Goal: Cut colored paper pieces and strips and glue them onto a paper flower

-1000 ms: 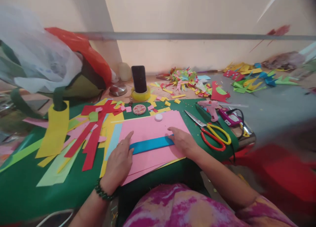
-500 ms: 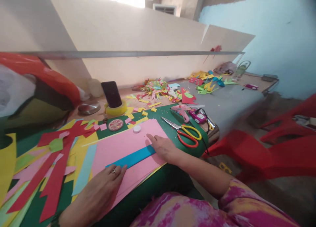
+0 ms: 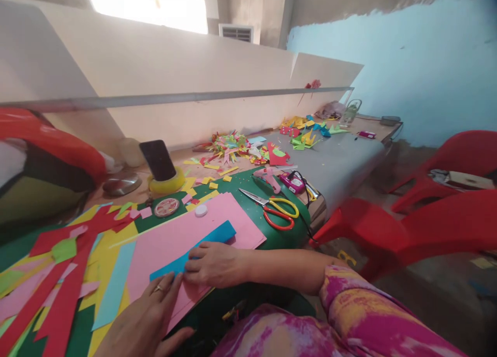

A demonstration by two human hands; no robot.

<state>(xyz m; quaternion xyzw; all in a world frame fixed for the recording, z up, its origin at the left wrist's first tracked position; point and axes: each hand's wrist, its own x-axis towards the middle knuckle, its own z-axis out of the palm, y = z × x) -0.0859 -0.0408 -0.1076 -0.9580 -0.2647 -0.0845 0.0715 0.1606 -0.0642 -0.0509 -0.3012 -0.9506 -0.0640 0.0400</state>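
Observation:
A folded blue paper strip (image 3: 217, 234) lies slantwise across a stack of pink paper sheets (image 3: 155, 243). My left hand (image 3: 142, 315) rests its fingertips on the strip's left end, its fingers stretched out and the thumb spread away. Over the middle of the strip lies my right hand (image 3: 215, 263), its fingers laid side by side along the near edge and slightly bent, pressing from above. The two hands almost touch. The strip's right end is uncovered. A small white round cap (image 3: 201, 210) sits on the far edge of the pink stack.
Right of the stack are scissors (image 3: 272, 206), a pink glue gun (image 3: 267, 178) and a purple power socket (image 3: 292, 183). Red and yellow paper strips (image 3: 83, 243) spread at left. A phone (image 3: 158, 160) leans behind, on a yellow tape roll (image 3: 166, 181). Red chairs (image 3: 419, 232) stand at right.
My right hand has slid from the strip's right end to its middle, beside my left hand. My view has swung right, bringing the red chairs and blue wall in.

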